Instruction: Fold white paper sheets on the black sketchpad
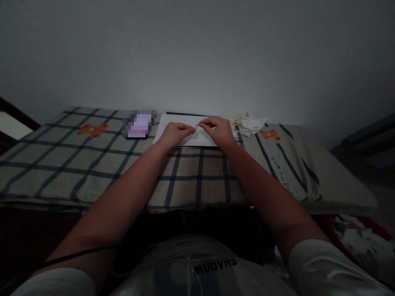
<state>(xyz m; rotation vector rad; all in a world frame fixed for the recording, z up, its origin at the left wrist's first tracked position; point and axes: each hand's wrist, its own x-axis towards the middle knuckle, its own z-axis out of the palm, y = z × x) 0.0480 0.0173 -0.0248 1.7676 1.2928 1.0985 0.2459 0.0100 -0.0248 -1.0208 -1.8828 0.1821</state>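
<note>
From the head camera, both bare forearms reach forward over a checked cloth (191, 172), grey-beige with dark blue lines and small orange bear prints, which covers a low surface set against a pale wall (197, 53).

The left hand (175, 133) rests knuckles up on a white sheet (179, 123), fingers curled in and pinched on one end of a small white paper piece (196, 128). The right hand (217, 128) meets it from the other side, fingers bent, thumb and forefinger closed on the same piece. The paper piece sits between the two sets of fingertips, just above the sheet's middle; it is too small and dim to tell its shape or folds.

The sheet lies flat on a dark board (185, 114), whose edge shows along the far side and under the near edge by the right wrist.

Just left of the sheet lies a phone (138, 124) with a lit pinkish screen, blurred out. Just right of the right hand is a loose pile of paper scraps (249, 123), near the wall.

At the lower right, off the cloth, more crumpled white paper (358, 238) lies on something red. A thin dark cable (77, 254) crosses the left upper arm, and pale cords lie over the person's shirt (200, 267)
</note>
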